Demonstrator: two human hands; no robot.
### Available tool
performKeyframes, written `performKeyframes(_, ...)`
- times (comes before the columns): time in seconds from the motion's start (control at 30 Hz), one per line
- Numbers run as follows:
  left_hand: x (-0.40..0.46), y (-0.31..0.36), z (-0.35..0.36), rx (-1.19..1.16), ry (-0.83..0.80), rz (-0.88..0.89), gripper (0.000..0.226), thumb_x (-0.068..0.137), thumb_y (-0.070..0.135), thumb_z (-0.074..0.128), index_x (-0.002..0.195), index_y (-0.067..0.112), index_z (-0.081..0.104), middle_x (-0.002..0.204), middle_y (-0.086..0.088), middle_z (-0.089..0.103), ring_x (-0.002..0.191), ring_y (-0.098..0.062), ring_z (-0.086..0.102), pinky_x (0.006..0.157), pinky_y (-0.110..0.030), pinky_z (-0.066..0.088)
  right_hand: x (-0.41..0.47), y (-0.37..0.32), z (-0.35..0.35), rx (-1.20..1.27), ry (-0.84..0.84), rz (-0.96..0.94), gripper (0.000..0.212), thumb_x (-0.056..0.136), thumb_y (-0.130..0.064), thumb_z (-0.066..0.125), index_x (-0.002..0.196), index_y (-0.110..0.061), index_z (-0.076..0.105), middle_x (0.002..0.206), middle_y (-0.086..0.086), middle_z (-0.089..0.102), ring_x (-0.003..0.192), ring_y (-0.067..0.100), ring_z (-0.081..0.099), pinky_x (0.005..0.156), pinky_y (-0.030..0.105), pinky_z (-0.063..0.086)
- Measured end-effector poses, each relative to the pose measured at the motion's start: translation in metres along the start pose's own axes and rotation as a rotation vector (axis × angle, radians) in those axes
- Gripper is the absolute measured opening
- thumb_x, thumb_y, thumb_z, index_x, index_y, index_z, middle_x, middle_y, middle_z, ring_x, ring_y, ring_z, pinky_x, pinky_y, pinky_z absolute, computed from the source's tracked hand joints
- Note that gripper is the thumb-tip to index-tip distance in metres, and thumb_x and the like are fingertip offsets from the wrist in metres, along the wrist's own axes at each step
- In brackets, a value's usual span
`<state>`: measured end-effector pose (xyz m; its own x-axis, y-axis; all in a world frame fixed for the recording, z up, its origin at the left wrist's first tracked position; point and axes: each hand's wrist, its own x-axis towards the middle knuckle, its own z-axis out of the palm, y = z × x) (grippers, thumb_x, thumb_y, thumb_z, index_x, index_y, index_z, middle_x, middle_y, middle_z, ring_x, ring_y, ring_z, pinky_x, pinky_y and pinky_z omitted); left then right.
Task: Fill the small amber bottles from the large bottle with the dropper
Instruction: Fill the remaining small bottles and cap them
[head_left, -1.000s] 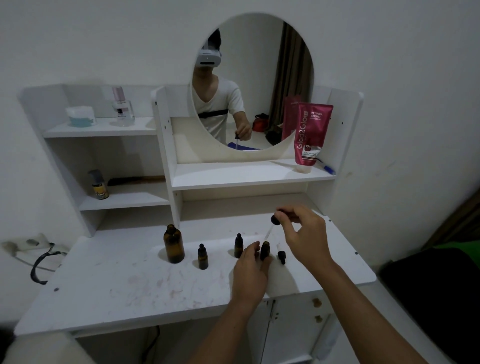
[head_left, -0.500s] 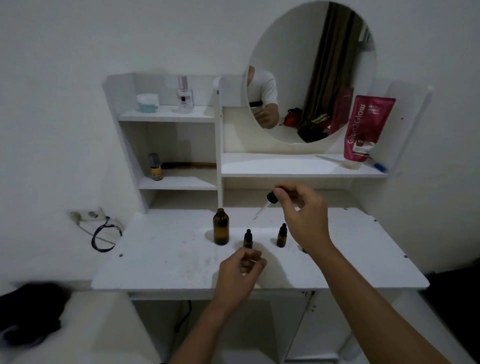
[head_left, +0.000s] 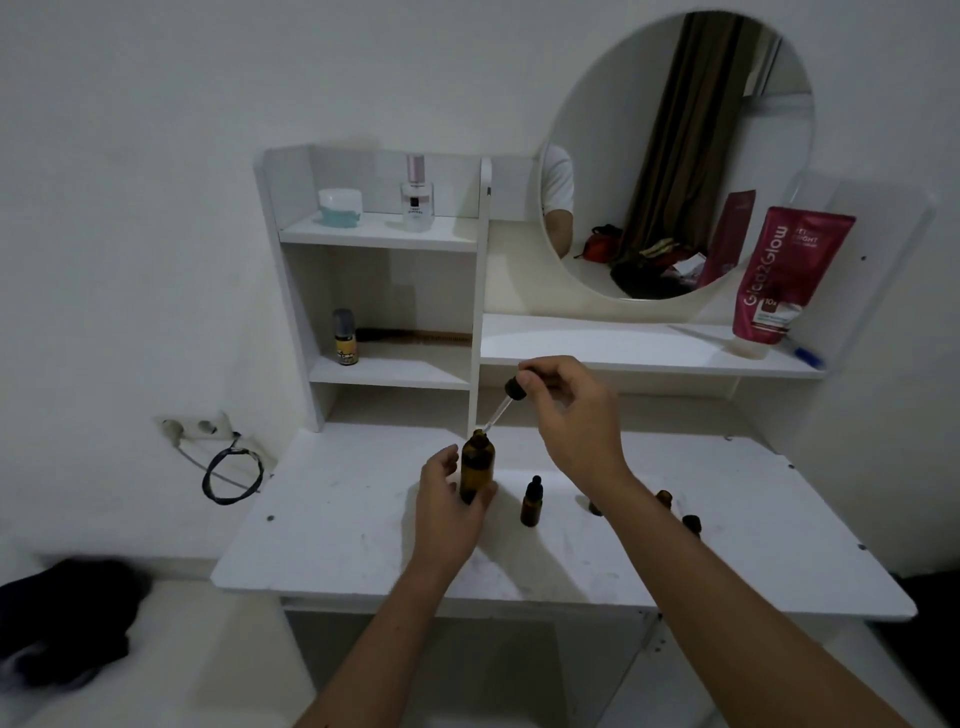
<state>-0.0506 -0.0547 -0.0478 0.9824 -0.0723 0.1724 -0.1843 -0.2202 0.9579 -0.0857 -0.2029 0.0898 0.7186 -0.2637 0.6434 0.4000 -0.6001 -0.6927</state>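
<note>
Hands: left (head_left: 445, 512) grips round amber bottle (head_left: 477, 467), right (head_left: 574, 415) pinches glass dropper (head_left: 503, 405)

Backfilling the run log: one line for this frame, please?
phase: dipping | left hand: holds big bottle | right hand: pinches dropper, tip at bottle mouth | capped small bottle: standing on table
</note>
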Motion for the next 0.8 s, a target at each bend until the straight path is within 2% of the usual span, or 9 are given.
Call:
performKeyframes(0.1,0.008,-0.008,0.007,0.017,-0.014,0.004,0.056,0.089,0.022,0.079,0.138,0.023,0.052,0.136,0.007,0.059,0.124,-0.012,0.058,0.108,-0.035,0.051,0.0,0.005,0.007,-0.018,-0.029,-0.018,0.01,0.097,-0.014,0.069,0.106,-0.012,0.074,0.097,-0.004,0.075,0.092,0.004,0.07,0.084,0.014,0.055)
performKeyframes(0.2,0.013,-0.014,0.01,0.045,0.01,0.004,0.048,0.091,0.027,0.076,0.133,0.025,0.055,0.127,0.008,0.064,0.116,-0.011,0.061,0.103,-0.035,0.053,0.003,0.008,0.014,-0.033,-0.057,-0.04,0.009,0.097,-0.013,0.07,0.105,-0.012,0.073,0.096,-0.003,0.075,0.089,0.003,0.07,0.083,0.012,0.053)
performKeyframes(0.33,0.011,-0.014,0.008,0.051,0.008,0.031,0.044,0.092,0.028,0.075,0.132,0.025,0.056,0.12,0.012,0.065,0.111,-0.008,0.062,0.094,-0.022,0.049,0.009,0.017,0.027,-0.081,-0.147,-0.024,0.013,0.097,-0.017,0.07,0.109,-0.014,0.074,0.096,-0.008,0.073,0.089,-0.005,0.067,0.081,0.005,0.05)
performKeyframes(0.43,0.009,-0.014,0.007,0.058,0.007,0.041,0.042,0.092,0.027,0.074,0.13,0.027,0.056,0.118,0.014,0.064,0.108,-0.004,0.061,0.092,-0.017,0.046,0.006,0.026,0.037,-0.102,-0.239,0.047,0.016,0.096,-0.019,0.071,0.112,-0.017,0.074,0.093,-0.013,0.071,0.086,-0.01,0.066,0.08,0.003,0.049)
performKeyframes(0.53,0.008,-0.015,0.007,0.066,0.009,0.037,0.042,0.093,0.028,0.074,0.131,0.028,0.056,0.12,0.014,0.064,0.109,-0.005,0.06,0.098,-0.022,0.049,-0.002,0.033,0.043,-0.104,-0.28,0.076,0.016,0.096,-0.018,0.07,0.112,-0.018,0.074,0.093,-0.012,0.073,0.088,-0.003,0.069,0.081,0.007,0.052)
performKeyframes(0.67,0.009,-0.016,0.009,0.082,0.017,0.046,0.045,0.093,0.03,0.073,0.134,0.026,0.055,0.128,0.01,0.063,0.116,-0.009,0.06,0.103,-0.027,0.049,-0.009,0.037,0.041,-0.11,-0.297,0.093,0.017,0.097,-0.019,0.07,0.113,-0.017,0.073,0.096,-0.011,0.073,0.089,-0.005,0.068,0.082,0.005,0.051)
performKeyframes(0.8,0.005,-0.014,0.008,0.05,0.025,0.047,0.05,0.093,0.026,0.074,0.138,0.025,0.052,0.133,0.009,0.06,0.119,-0.01,0.059,0.094,-0.013,0.044,-0.011,0.035,0.033,-0.117,-0.266,0.093,0.019,0.097,-0.022,0.07,0.114,-0.016,0.073,0.097,-0.012,0.073,0.09,-0.006,0.067,0.082,0.004,0.049)
